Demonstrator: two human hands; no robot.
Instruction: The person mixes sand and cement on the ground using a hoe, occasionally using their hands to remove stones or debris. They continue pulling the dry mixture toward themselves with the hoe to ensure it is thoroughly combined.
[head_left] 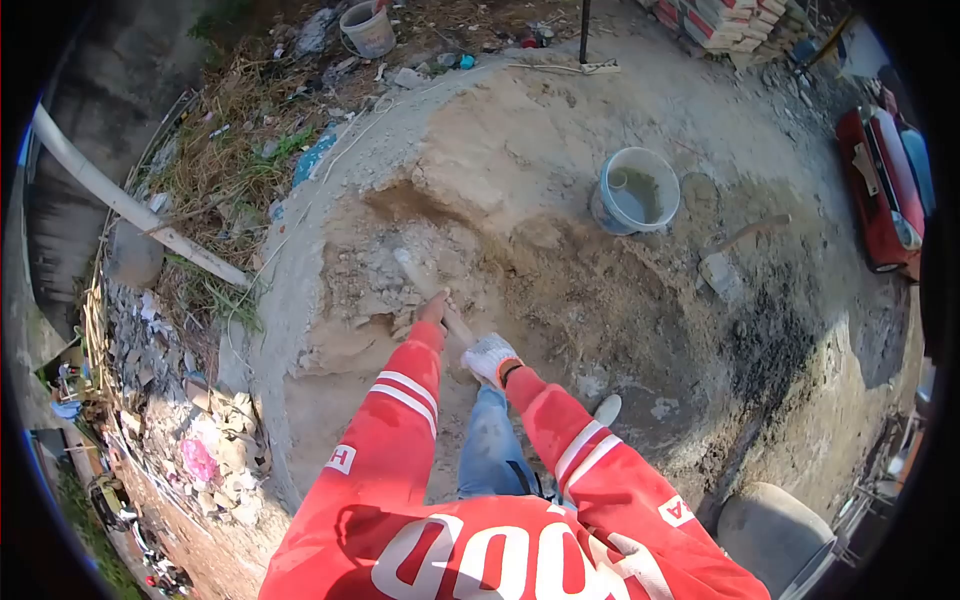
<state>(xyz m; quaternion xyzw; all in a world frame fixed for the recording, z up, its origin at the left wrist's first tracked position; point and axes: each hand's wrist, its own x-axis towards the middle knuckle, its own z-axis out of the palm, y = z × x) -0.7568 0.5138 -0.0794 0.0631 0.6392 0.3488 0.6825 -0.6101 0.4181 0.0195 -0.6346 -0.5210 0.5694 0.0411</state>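
My left hand (433, 308), bare, is closed around the wooden handle (457, 325) of a digging tool. Nearer my body, my right hand (489, 357), in a white knitted glove, grips the same handle. The tool points away from me into the pile of sand (510, 130), where a pale patch (408, 262) may be its head; its exact kind is not clear. Loose grey-brown lumps lie around that end, inside a dug-out hollow in the pile.
To the right stands a bucket (636, 190) with murky liquid; a hoe (722, 276) lies near it. A red vehicle (885, 190) is at far right, stacked bags (725, 22) at the back. A pale pipe (130, 205) slants across the left, by dry grass and rubble.
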